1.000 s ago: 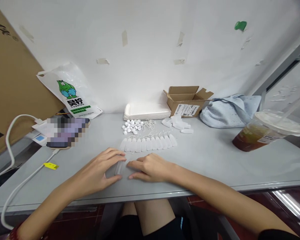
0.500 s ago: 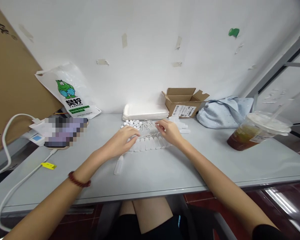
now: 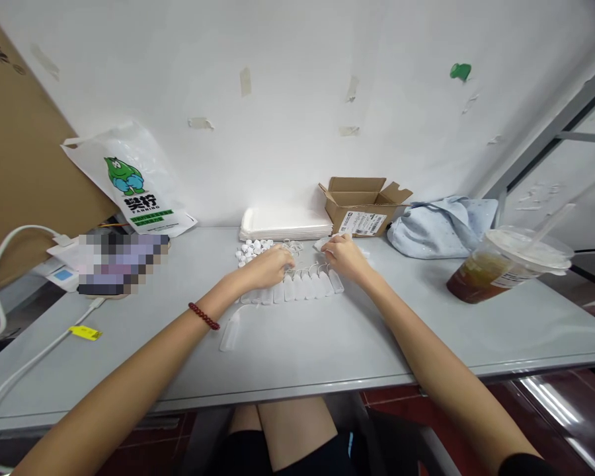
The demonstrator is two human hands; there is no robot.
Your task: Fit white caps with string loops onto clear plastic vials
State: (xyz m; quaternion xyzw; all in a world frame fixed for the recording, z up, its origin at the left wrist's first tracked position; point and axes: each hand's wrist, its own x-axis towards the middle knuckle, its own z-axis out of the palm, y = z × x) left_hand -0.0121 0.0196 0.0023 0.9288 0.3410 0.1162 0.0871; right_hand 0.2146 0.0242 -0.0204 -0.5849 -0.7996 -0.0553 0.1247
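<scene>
A row of small translucent white bottles (image 3: pixel 305 286) with thin cord loops lies across the middle of the table. Over the row's left part is my left hand (image 3: pixel 270 266), its fingers curled together; whatever they pinch is too small to make out. My right hand (image 3: pixel 346 256) hovers beyond the row's right end, closed on a whitish small bottle (image 3: pixel 321 244) that shows at its fingertips. White caps (image 3: pixel 252 250) lie heaped behind my left hand, and loose white cord loops (image 3: pixel 293 246) lie between the hands. One single bottle (image 3: pixel 231 332) with its cord lies apart, nearer me.
A stack of white trays or sheets (image 3: pixel 285 223) and an open cardboard box (image 3: pixel 359 210) stand against the wall. To the right are a light blue cloth bag (image 3: pixel 439 228) and a tilted drink cup (image 3: pixel 500 268). A phone (image 3: pixel 129 264), cables and a plastic bag (image 3: pixel 133 188) occupy the left.
My left hand has moved right over the row and its fingers have closed together. My right hand has shifted slightly right, and a whitish bottle now shows at its fingertips.
</scene>
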